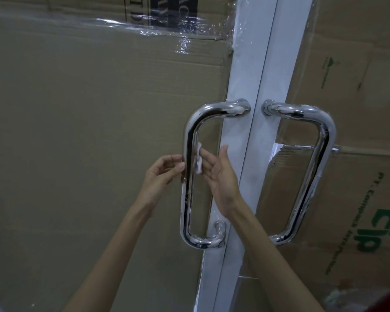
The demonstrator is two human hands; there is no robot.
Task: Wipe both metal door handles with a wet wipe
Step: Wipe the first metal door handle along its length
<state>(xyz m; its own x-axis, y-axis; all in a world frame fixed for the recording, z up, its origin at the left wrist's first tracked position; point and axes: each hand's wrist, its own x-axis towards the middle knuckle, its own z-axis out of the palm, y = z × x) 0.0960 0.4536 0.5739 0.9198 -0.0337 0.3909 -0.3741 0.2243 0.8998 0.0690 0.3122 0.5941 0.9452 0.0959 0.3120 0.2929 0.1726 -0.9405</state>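
Note:
Two shiny chrome D-shaped handles hang on a double glass door. The left handle [187, 188] is in the middle of the view, the right handle [318, 167] beyond the door seam. A small white wet wipe [198, 162] is pressed against the inner side of the left handle's upright bar. My right hand [221, 176] holds the wipe with its fingertips, the other fingers spread. On the bar's outer side my left hand [164, 172] has curled fingers touching the bar at the same height.
White aluminium door frames [245, 143] meet at the seam between the handles. Flattened cardboard [77, 131] with clear tape [158, 25] covers the glass behind both doors. The right cardboard carries green print [378, 233].

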